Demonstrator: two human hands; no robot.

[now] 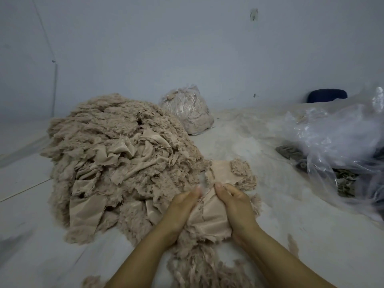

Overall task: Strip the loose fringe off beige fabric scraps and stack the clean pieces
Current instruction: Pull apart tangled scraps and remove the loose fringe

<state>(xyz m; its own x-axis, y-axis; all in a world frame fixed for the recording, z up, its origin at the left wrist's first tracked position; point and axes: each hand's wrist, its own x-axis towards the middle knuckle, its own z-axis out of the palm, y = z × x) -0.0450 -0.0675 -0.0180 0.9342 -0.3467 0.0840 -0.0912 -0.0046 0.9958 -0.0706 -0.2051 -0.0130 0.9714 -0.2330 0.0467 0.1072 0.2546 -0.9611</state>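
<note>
Still early, by look of it. Left hand (182, 206) and right hand (236, 206) both pinch crumpled beige satin scrap (209, 217) between them; grip tight. Huge fringed beige heap (116, 163) left of grip untouched; small flat pieces (226, 173) just beyond.

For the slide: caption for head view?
Both hands, left hand and right hand, grip a beige scrap beside the fabric pile.

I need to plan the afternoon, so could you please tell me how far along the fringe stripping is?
Loose stripped fringe lies on the floor below the hands. In hand: the left hand and right hand grip one beige fabric scrap. Left: a big heap of fringed beige scraps. No clean stack is clearly visible.
</note>
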